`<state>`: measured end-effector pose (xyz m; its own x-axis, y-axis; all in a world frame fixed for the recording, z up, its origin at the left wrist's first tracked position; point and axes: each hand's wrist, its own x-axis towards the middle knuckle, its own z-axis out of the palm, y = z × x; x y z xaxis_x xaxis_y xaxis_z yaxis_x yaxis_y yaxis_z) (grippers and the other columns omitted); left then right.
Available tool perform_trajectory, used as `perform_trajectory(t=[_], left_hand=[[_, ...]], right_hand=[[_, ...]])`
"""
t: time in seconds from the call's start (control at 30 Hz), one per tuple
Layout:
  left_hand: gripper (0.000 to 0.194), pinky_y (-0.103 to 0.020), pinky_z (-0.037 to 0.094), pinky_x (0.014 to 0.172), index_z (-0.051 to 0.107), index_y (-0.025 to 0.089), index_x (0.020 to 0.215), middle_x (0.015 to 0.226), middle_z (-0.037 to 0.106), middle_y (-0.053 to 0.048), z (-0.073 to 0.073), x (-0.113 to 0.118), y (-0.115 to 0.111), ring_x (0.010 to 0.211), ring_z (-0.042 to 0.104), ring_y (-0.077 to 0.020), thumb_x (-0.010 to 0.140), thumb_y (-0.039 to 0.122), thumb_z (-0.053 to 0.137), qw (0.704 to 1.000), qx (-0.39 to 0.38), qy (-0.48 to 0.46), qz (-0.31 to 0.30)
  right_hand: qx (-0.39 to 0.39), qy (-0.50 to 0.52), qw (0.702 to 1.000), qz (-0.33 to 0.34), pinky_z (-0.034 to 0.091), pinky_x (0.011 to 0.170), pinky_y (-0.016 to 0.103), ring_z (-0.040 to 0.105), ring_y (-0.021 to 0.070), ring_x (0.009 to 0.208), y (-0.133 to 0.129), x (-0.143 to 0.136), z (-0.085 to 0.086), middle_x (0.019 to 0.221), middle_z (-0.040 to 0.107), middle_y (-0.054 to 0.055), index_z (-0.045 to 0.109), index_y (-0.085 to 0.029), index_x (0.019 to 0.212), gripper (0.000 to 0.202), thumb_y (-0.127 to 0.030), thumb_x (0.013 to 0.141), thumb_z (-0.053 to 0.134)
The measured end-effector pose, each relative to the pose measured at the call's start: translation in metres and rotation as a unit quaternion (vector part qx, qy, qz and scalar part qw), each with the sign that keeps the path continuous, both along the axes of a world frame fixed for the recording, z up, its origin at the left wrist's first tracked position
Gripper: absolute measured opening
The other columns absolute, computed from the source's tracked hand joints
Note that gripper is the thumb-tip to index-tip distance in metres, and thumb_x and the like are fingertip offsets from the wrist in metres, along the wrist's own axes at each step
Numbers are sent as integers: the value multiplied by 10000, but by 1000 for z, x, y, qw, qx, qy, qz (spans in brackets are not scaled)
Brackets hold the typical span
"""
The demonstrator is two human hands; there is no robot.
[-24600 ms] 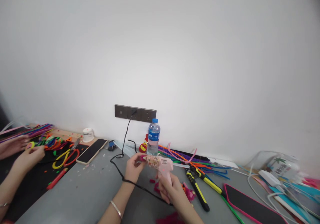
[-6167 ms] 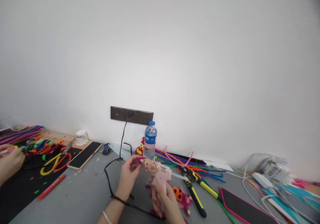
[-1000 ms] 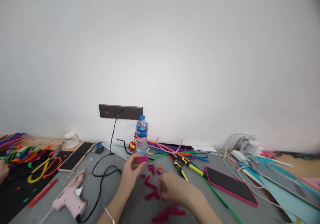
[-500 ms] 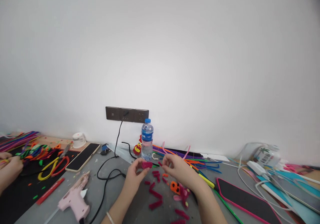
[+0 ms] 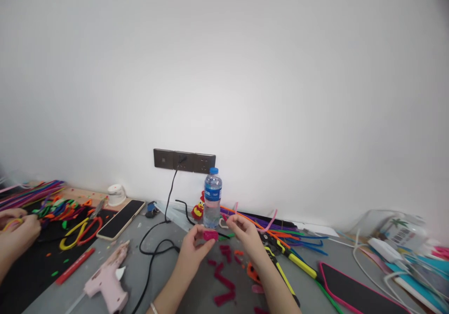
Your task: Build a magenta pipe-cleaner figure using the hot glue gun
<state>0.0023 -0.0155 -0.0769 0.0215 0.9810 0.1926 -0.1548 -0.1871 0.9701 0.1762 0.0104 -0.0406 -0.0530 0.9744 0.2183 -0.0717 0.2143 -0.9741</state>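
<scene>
My left hand (image 5: 194, 248) is closed, thumb and fingers pinching a short magenta pipe-cleaner piece (image 5: 210, 235) above the grey table. To its right and slightly higher, my right hand (image 5: 243, 232) has its fingertips drawn together. Whatever may be between them is too small to make out. Below both hands lie several cut magenta pipe-cleaner pieces (image 5: 224, 282). An orange piece with black spots (image 5: 251, 273) is partly hidden by my right forearm. Wire strippers with yellow and black handles (image 5: 280, 267) lie just right of that forearm.
A water bottle (image 5: 212, 199) stands behind my hands beside a small red and yellow figure (image 5: 198, 207). Left are a pink glue gun (image 5: 107, 283), its black cord, a phone (image 5: 121, 219) and another person's hands (image 5: 19, 230). Right are a pink-edged tablet (image 5: 354, 290) and white cables.
The view has shifted left, so things appear further right. My right hand has lifted slightly from beside the left hand, uncovering the wire strippers. The left hand keeps its magenta pipe-cleaner piece.
</scene>
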Motion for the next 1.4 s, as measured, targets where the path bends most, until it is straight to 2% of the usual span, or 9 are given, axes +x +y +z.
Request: perform_trajectory(t=[0.17, 0.4, 0.5, 0.63, 0.83, 1.4], left_hand=[[251, -238, 473, 614, 603, 179, 751, 794, 667, -34, 5, -1, -2, 796, 612, -206, 681, 359, 763, 1000, -5, 2, -13], [266, -235, 463, 598, 582, 181, 740, 703, 620, 6, 10, -1, -4, 687, 578, -166, 685, 370, 762, 1000, -16, 0, -13], [283, -229, 454, 588, 577, 182, 722, 724, 642, -13, 11, 1, -5, 727, 592, -184, 669, 385, 767, 1000, -6, -9, 8], [296, -249, 471, 632, 577, 185, 724, 897, 711, -78, 8, 2, -4, 848, 623, -230, 652, 397, 771, 1000, -10, -19, 4], [274, -215, 432, 568, 583, 180, 735, 707, 621, 3, 0, -1, 1, 707, 591, -175, 673, 375, 765, 1000, 0, -7, -17], [361, -224, 430, 589, 644, 175, 834, 757, 664, -16, 6, -1, -2, 709, 599, -174, 635, 438, 791, 999, -35, -12, -28]], right_hand=[[-32, 13, 999, 36, 208, 465, 234, 317, 92, 479, -4, 1, 2, 567, 453, -46, 587, -184, 686, 393, -556, 685, 715], [-47, 17, 995, 89, 215, 480, 231, 313, 91, 504, -11, -5, 5, 568, 424, -62, 562, -185, 695, 374, -520, 708, 726], [-31, 3, 996, 87, 233, 486, 233, 320, 96, 512, -14, -8, 8, 578, 425, -60, 567, -186, 692, 358, -510, 727, 715], [-13, -17, 997, 76, 296, 520, 241, 383, 120, 550, -16, -10, 9, 619, 470, -39, 584, -190, 698, 337, -503, 744, 698], [18, -41, 997, 68, 358, 606, 264, 473, 162, 642, -14, -14, 3, 665, 545, -9, 610, -179, 693, 324, -485, 743, 703], [1, -42, 996, 76, 348, 575, 263, 466, 151, 607, -15, -14, 2, 639, 543, -13, 613, -171, 681, 339, -492, 728, 713]])
